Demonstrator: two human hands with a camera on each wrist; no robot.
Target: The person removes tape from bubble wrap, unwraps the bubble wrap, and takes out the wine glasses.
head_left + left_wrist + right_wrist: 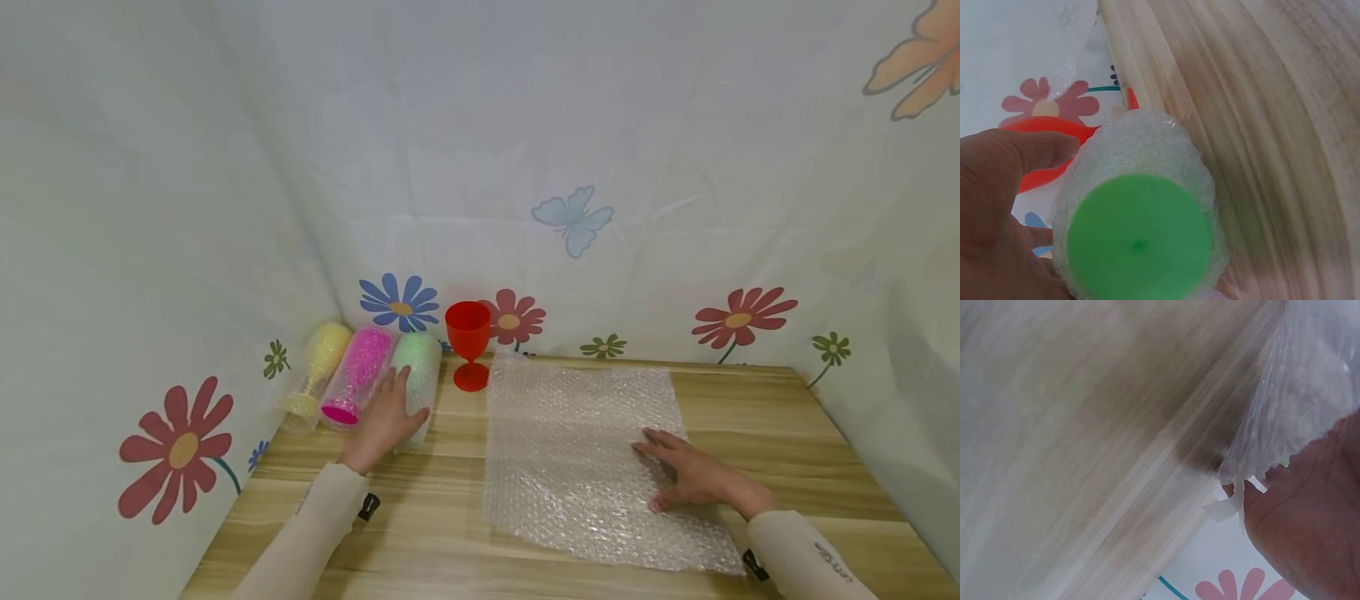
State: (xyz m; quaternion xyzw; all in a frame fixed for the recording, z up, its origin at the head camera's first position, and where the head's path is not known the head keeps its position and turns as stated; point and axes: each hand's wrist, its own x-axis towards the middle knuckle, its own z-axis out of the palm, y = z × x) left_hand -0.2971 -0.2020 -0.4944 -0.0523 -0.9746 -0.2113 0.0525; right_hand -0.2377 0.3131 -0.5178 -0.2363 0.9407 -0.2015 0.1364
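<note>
In the head view, my left hand (pixel 386 421) lies over a green goblet (pixel 417 360) rolled in bubble wrap, its fingers spread. The left wrist view shows the goblet's round green base (pixel 1138 240) inside the wrap, with my thumb (pixel 1047 150) straight beside it. A flat bubble wrap sheet (pixel 570 454) covers the middle of the table. On its right part rests my right hand (pixel 693 471), fingers spread. Up close, the sheet's ragged edge (pixel 1272 437) hides some of that hand's fingers. A bare red goblet (pixel 468 333) stands upright between the wrapped green one and the sheet.
Left of the green goblet lie wrapped pink (pixel 362 367) and yellow (pixel 324 362) goblets, side by side. Beneath everything is a wood-grain table (pixel 442 517). A flower-print white cloth (pixel 465 167) rises along its back and sides.
</note>
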